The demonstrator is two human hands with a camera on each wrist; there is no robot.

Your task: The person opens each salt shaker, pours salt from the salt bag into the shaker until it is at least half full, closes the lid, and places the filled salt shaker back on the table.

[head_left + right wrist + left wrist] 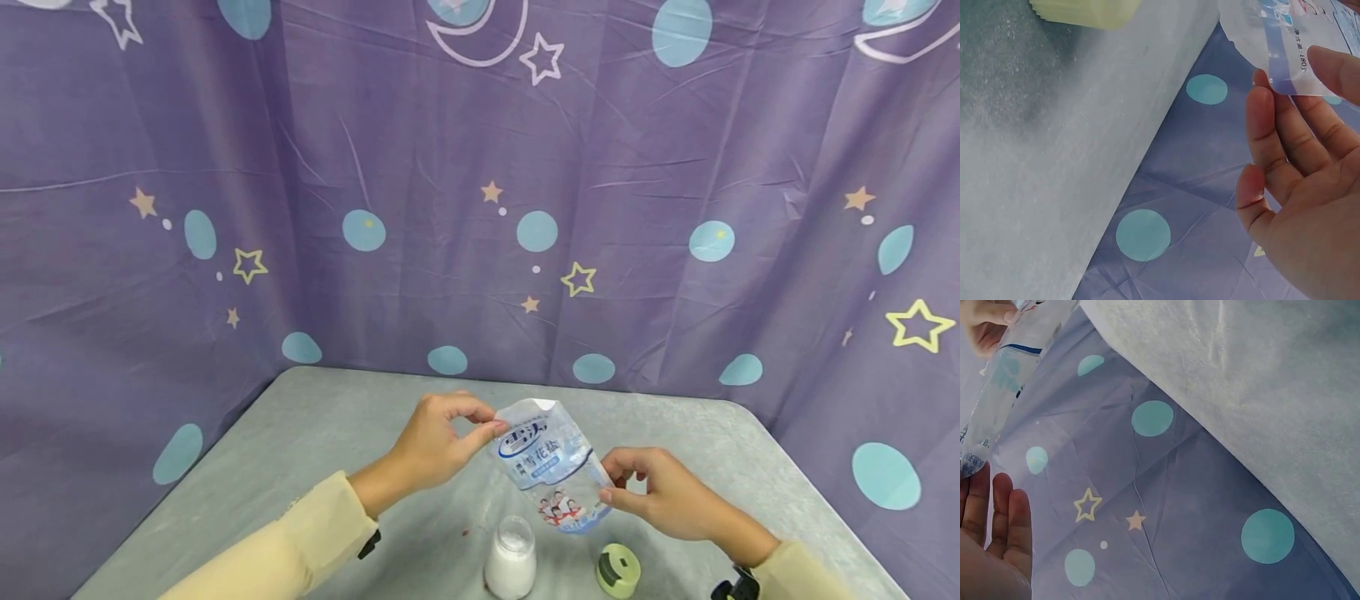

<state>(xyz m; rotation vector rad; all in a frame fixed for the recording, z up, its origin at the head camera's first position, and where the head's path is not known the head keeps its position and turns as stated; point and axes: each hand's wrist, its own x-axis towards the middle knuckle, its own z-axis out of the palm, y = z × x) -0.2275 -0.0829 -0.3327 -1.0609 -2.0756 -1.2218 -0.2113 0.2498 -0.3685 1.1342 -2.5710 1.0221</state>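
A blue-and-white plastic salt bag [558,467] is held up, tilted, above the table, and its top edge looks cut. My left hand [442,437] pinches its upper left corner between thumb and fingers. On the opposite side, my right hand [660,492] pinches the lower right edge; the right wrist view shows this right hand [1310,169] with its thumb on the bag's corner [1300,56]. Below the bag stands a lidless glass jar [512,558] filled with white grains. To the jar's right lies a green cap [618,571] with a dark slot.
The grey table [337,450] carries a few small red specks near the jar. A purple curtain [450,150] with stars and moons hangs behind the table and along its sides.
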